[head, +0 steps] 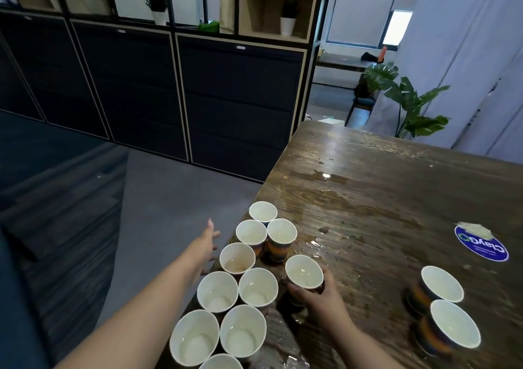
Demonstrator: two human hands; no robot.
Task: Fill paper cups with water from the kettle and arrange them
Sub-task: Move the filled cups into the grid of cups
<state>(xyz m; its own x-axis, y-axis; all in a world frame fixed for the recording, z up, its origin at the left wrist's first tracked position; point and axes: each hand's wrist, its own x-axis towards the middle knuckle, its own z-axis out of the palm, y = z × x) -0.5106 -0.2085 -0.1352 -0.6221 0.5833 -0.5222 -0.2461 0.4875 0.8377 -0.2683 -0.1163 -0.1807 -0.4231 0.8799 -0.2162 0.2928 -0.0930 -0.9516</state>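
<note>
Right hand (pixel 319 298) fingers curled around an upright paper cup (pixel 304 272) on the wet wooden table (pixel 382 198), just right of the clustered cups (pixel 243 289); left hand (pixel 205 245) fingers spread, empty, beyond the cluster's left edge.

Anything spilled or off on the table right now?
Yes. Water is pooled on the wooden table, a puddle beyond the cups and wet patches beside the cup the right hand grips.
</note>
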